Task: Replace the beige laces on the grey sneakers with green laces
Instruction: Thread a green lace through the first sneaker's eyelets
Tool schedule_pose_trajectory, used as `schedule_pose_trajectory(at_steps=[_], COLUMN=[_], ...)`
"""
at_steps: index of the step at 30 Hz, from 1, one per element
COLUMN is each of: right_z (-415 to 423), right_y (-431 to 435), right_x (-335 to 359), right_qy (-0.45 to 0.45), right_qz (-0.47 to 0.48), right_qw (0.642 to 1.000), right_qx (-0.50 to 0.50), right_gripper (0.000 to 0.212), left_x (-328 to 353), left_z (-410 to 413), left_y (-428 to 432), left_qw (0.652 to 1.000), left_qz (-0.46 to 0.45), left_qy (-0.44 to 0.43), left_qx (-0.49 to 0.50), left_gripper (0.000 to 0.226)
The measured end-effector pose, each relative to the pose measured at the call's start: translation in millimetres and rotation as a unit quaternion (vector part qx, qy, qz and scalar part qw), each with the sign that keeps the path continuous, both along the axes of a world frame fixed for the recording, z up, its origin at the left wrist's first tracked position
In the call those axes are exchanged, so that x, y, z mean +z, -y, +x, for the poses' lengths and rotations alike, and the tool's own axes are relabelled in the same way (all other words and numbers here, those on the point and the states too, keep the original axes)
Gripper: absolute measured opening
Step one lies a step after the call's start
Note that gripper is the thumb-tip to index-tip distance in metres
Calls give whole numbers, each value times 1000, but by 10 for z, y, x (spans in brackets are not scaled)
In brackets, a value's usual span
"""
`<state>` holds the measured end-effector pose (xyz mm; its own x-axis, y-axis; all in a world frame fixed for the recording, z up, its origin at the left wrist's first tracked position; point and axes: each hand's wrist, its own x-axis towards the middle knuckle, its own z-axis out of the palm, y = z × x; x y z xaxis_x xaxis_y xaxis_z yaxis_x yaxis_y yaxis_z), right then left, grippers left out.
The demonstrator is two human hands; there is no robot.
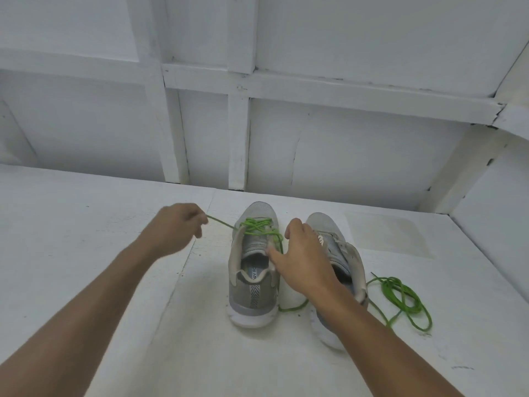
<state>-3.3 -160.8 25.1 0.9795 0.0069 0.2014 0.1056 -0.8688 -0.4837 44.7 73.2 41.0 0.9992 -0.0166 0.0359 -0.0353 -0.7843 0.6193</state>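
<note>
Head view: the left hand (174, 229) pinches the free end of the green lace (257, 226) between thumb and fingertips. From that pinch the strand runs taut to the hand's right, into the upper eyelets of the laced sneaker (252, 293), whose long axis points away from the person. The right hand (303, 256) rests across the gap between this shoe and the second sneaker (326, 223), its thumb stretched onto the laced sneaker's collar. The lace's other strand passes under its palm, and I cannot tell whether its bent fingers grip it. A spare green lace (402, 295) lies coiled on the white surface (86, 253), to the right of that forearm. Nothing blocks the left hand's pull outward.
</note>
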Motion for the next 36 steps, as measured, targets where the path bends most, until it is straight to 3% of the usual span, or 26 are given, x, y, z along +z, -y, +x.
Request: schedule_pose_trajectory(at_steps=[7, 19, 24, 27, 31, 36], right_z=[-30, -13, -5, -8, -13, 14], right_y=[0, -6, -17, -26, -22, -50], right_x=[-56, -66, -37, -57, -88, -96], right_qy=[-17, -35, -44, -53, -75, -94], right_qz=[20, 44, 78, 105, 159, 201], right_qw=[1000, 998, 996, 992, 983, 972], right_qx=[-13, -13, -30, -35, -45, -71], right_gripper=[36, 26, 30, 31, 28, 31], left_x=[231, 263, 287, 301, 232, 119], left_z=[88, 97, 3, -34, -50, -45], left_y=[-419, -475, -243, 59, 393, 648], left_qw=[995, 993, 999, 997, 993, 992], left_qz=[-8, -33, -43, -53, -57, -37], left_qy=[45, 22, 11, 24, 39, 36], left_qx=[91, 110, 16, -50, -94, -113], left_gripper=[23, 23, 35, 22, 26, 17])
